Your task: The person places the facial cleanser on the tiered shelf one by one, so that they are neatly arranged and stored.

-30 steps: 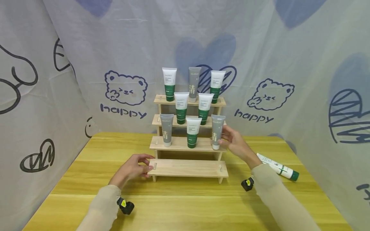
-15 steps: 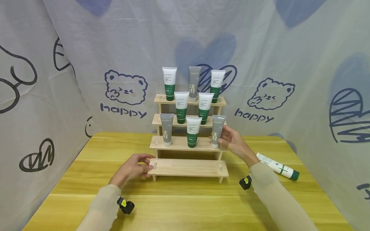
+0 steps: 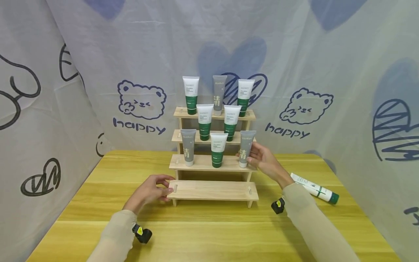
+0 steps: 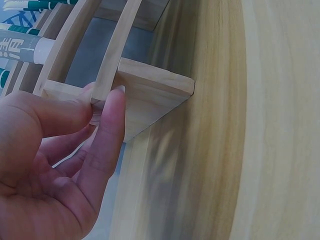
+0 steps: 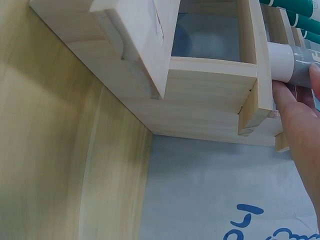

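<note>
A four-tier wooden display stand [image 3: 212, 190] stands on the table. My left hand [image 3: 151, 191] pinches the left end of its lowest shelf, thumb above and a finger below, as the left wrist view shows. On the right end of the second shelf up, my right hand [image 3: 266, 160] holds a grey squeeze tube [image 3: 246, 147] near its white cap, which points down. The same shelf carries another grey tube [image 3: 188, 145] at left and a white-and-green tube [image 3: 217, 149] in the middle. In the right wrist view, the held tube's cap [image 5: 281, 61] sits right at the shelf.
Two white-and-green tubes stand on the third shelf, and three tubes on the top one, the middle one grey [image 3: 218, 94]. A longer white tube with a green cap [image 3: 315, 188] lies on the table right of the stand. A printed curtain [image 3: 209, 54] hangs behind.
The grey tube in my right hand has shifted very slightly left at its cap and stands a little differently tilted. My left hand stays on the lowest shelf.
</note>
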A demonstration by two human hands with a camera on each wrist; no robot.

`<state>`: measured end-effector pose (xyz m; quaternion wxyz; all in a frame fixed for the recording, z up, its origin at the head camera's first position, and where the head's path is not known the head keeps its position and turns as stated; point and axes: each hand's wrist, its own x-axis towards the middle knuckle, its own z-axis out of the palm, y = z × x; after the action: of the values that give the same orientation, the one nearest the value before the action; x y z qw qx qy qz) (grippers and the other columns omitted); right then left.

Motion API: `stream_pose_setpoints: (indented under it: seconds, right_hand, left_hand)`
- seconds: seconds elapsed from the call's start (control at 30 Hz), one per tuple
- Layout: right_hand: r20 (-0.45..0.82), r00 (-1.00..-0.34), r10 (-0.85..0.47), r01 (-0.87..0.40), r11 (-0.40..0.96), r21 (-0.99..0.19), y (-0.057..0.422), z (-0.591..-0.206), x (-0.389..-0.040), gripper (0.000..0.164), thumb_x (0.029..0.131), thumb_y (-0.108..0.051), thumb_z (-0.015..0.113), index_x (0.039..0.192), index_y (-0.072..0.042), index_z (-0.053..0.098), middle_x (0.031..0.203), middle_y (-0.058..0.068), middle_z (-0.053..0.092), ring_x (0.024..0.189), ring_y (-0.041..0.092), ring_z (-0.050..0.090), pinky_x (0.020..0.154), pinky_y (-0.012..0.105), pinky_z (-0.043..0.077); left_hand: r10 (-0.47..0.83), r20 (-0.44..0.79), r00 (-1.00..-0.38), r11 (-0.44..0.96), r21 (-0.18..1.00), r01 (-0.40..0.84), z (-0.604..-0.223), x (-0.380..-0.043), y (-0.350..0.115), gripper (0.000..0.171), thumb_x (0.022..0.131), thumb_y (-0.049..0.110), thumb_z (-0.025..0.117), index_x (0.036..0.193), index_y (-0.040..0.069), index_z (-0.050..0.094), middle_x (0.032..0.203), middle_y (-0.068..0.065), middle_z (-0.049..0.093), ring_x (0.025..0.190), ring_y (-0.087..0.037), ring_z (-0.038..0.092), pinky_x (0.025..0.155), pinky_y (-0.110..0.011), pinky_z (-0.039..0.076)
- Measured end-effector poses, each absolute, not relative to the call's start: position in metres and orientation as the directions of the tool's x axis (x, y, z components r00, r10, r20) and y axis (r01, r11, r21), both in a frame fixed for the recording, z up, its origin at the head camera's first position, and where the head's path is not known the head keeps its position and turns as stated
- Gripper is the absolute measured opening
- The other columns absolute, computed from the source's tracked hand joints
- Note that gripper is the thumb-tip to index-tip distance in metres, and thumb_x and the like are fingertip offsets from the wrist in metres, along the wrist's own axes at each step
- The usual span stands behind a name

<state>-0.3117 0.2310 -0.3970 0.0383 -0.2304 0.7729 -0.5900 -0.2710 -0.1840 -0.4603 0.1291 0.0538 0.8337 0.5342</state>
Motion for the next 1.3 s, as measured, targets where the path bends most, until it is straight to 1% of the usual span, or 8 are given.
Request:
stream_pose_setpoints:
  seconds: [0.1,0.23,0.33,0.43,0.53,0.7,1.17,1.3]
  right_hand:
    - [0.214,-0.893,-0.395,-0.311,0.198,-0.930,0.230,-0.397,-0.311,0.072,0.096,0.008,0.059,0.160,0.000,0.027,0.153,0.028,0.048,0.143,0.044,0.048,0.116,0.033,0.047]
    - [0.222,-0.903,-0.367,-0.316,0.219,-0.923,0.227,-0.396,-0.311,0.079,0.094,0.000,0.070,0.161,-0.004,0.029,0.155,0.026,0.048,0.143,0.043,0.048,0.117,0.038,0.048]
    - [0.234,-0.913,-0.333,-0.332,0.277,-0.902,0.225,-0.397,-0.312,0.081,0.092,-0.003,0.074,0.160,-0.005,0.030,0.157,0.025,0.046,0.143,0.044,0.049,0.119,0.047,0.046]
    - [0.239,-0.920,-0.311,-0.336,0.309,-0.890,0.223,-0.399,-0.312,0.079,0.091,-0.001,0.074,0.159,-0.002,0.032,0.153,0.027,0.048,0.140,0.045,0.052,0.117,0.048,0.048]
    - [0.235,-0.923,-0.305,-0.327,0.298,-0.897,0.222,-0.400,-0.313,0.072,0.092,0.002,0.072,0.155,0.001,0.037,0.146,0.029,0.055,0.134,0.046,0.057,0.112,0.041,0.053]
    - [0.235,-0.920,-0.314,-0.320,0.253,-0.913,0.221,-0.402,-0.313,0.067,0.093,0.004,0.069,0.152,0.003,0.039,0.142,0.030,0.058,0.131,0.046,0.059,0.106,0.031,0.057]
    - [0.250,-0.919,-0.305,-0.326,0.233,-0.916,0.216,-0.403,-0.312,0.065,0.092,0.006,0.069,0.151,0.004,0.042,0.140,0.031,0.059,0.130,0.047,0.059,0.100,0.029,0.060]
    - [0.248,-0.918,-0.309,-0.328,0.238,-0.914,0.217,-0.403,-0.311,0.065,0.092,0.006,0.069,0.151,0.005,0.041,0.140,0.032,0.058,0.130,0.048,0.059,0.102,0.031,0.060]
  left_hand:
    - [0.226,-0.160,-0.961,0.424,0.904,-0.051,-0.460,-0.271,-0.184,0.043,0.096,-0.002,0.068,0.138,0.000,0.060,0.113,-0.018,0.059,0.073,-0.019,0.070,0.073,-0.039,0.068]
    - [0.224,-0.162,-0.961,0.429,0.902,-0.052,-0.460,-0.270,-0.185,0.043,0.096,-0.001,0.069,0.138,0.000,0.060,0.114,-0.019,0.059,0.072,-0.019,0.070,0.072,-0.039,0.068]
    - [0.224,-0.164,-0.961,0.434,0.899,-0.052,-0.461,-0.270,-0.185,0.043,0.096,0.000,0.069,0.138,0.001,0.060,0.115,-0.019,0.059,0.072,-0.019,0.070,0.072,-0.038,0.068]
    - [0.226,-0.163,-0.960,0.438,0.898,-0.050,-0.461,-0.270,-0.185,0.043,0.096,0.000,0.069,0.138,0.001,0.060,0.115,-0.018,0.059,0.073,-0.018,0.070,0.072,-0.038,0.068]
    - [0.227,-0.162,-0.960,0.436,0.899,-0.049,-0.461,-0.270,-0.185,0.043,0.096,-0.001,0.069,0.138,0.001,0.060,0.114,-0.018,0.060,0.073,-0.018,0.070,0.072,-0.038,0.068]
    - [0.227,-0.164,-0.960,0.432,0.900,-0.052,-0.461,-0.269,-0.185,0.044,0.096,-0.001,0.069,0.138,0.001,0.060,0.115,-0.018,0.060,0.073,-0.018,0.070,0.073,-0.039,0.068]
    - [0.227,-0.172,-0.959,0.439,0.897,-0.057,-0.457,-0.269,-0.185,0.044,0.095,0.001,0.070,0.138,0.002,0.061,0.115,-0.018,0.059,0.071,-0.018,0.070,0.073,-0.039,0.068]
    - [0.227,-0.169,-0.959,0.435,0.899,-0.055,-0.457,-0.269,-0.185,0.044,0.095,0.001,0.070,0.138,0.002,0.061,0.115,-0.018,0.059,0.071,-0.018,0.070,0.072,-0.038,0.068]
